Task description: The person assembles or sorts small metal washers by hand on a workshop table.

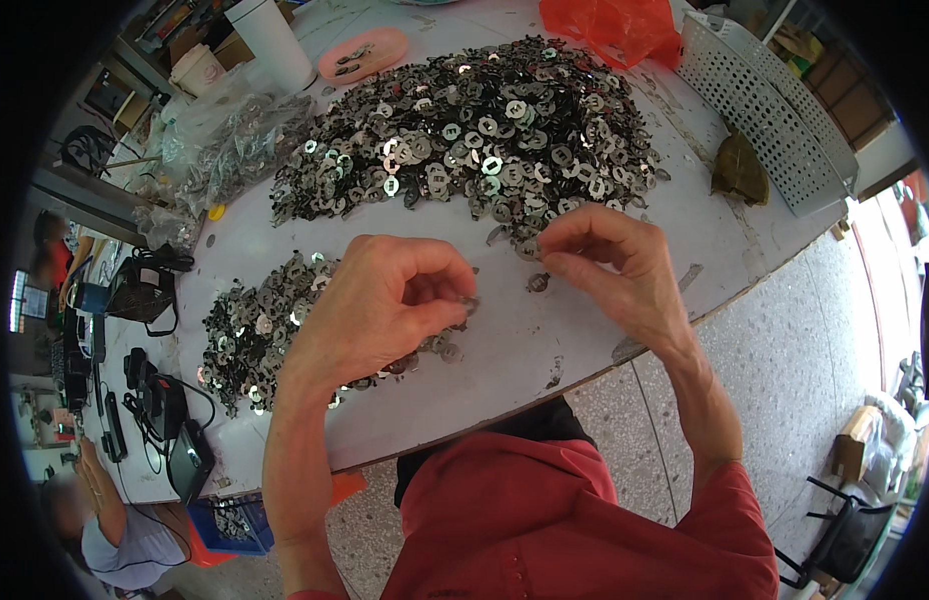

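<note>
My left hand is closed in a pinch over the smaller heap, a small metal piece showing at its fingertips. My right hand has thumb and index finger nearly together at the near edge of the large pile. Whether it grips a piece is too small to tell. Small flat silver discs with cut-out centres make up the large pile. A smaller heap of similar pieces lies partly hidden behind my left hand and forearm. One loose metal piece rests on the table just below my right fingertips.
The white table has a pink dish, a red plastic bag and a white perforated basket along its far side. Clear plastic bags and black cabled devices lie left. A person sits lower left.
</note>
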A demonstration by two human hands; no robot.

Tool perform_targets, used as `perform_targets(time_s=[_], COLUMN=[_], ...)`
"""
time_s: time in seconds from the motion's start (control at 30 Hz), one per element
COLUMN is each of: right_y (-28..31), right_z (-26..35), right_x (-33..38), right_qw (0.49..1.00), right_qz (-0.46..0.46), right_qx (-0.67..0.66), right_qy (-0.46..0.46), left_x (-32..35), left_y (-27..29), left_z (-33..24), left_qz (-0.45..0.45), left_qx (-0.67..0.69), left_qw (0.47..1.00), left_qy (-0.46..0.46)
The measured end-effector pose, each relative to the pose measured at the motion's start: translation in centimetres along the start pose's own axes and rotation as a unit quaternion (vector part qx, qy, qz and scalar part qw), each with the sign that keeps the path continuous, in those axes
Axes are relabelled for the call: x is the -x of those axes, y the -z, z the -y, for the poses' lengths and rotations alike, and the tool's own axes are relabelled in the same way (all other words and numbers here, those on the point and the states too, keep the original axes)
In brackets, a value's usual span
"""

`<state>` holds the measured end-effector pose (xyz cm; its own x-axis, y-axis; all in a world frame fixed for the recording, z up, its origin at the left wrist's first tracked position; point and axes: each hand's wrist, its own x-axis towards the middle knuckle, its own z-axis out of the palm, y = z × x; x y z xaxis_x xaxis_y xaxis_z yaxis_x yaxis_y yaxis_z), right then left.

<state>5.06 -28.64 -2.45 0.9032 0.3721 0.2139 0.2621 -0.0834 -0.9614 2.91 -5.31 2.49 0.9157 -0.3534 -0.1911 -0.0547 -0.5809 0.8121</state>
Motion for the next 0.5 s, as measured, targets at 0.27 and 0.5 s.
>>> perform_targets(time_s=[0.27, 0.5], right_y=[-0.4, -2.1], right_z=[-0.2, -0.5], right_x=[1.3, 1.2], right_qw=[0.956, 0.9], right_qz=[0.075, 0.035], right_qx=[0.271, 0.415], right_qy=[0.089, 0.133], left_x=[0.6, 0.5], left_y=[0.6, 0.3], left_z=[0.2, 0.2], left_qz=[0.049, 0.003], left_qx=[-0.217, -0.195], left_qw=[0.973, 0.978], left_qy=[-0.056, -0.078])
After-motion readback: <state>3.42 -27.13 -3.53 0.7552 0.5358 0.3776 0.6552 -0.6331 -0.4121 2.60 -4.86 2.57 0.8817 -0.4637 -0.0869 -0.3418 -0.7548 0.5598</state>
